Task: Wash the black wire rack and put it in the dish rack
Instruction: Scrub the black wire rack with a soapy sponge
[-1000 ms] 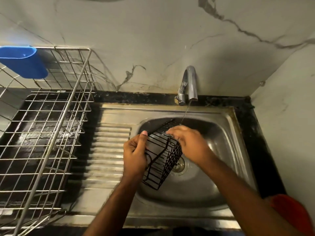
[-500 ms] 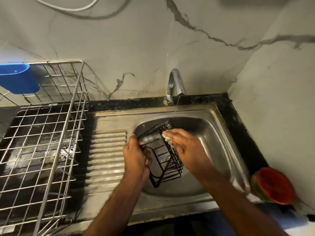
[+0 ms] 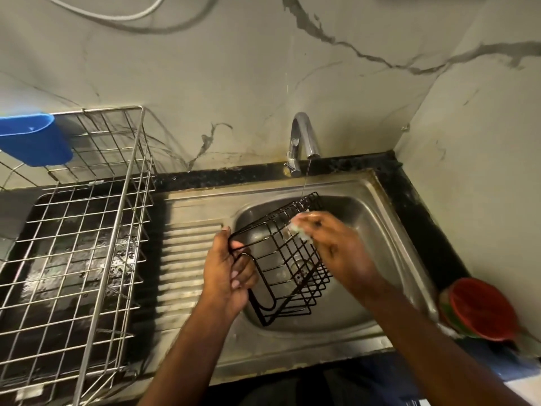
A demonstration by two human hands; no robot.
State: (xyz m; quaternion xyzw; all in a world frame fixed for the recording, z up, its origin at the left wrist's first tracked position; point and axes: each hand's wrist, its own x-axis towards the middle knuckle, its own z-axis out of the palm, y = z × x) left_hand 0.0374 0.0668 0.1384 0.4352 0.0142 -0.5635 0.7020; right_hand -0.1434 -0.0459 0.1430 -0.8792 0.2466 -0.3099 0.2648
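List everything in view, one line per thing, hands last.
black wire rack: one, black, held tilted over the sink basin, its top corner under the thin stream.
sink: one, steel, basin at right, ribbed drainboard at left.
tap: one, chrome, behind the basin, running thinly.
dish rack: one, silver wire, left of the sink.
blue holder: one, hung on the dish rack's back edge.
red container: one, on the counter right of the sink.
cable: one, white, on the wall above.
scrubber: one, pale, soapy, pressed on the rack.
left hand: grips the rack's left edge.
right hand: holds the scrubber.
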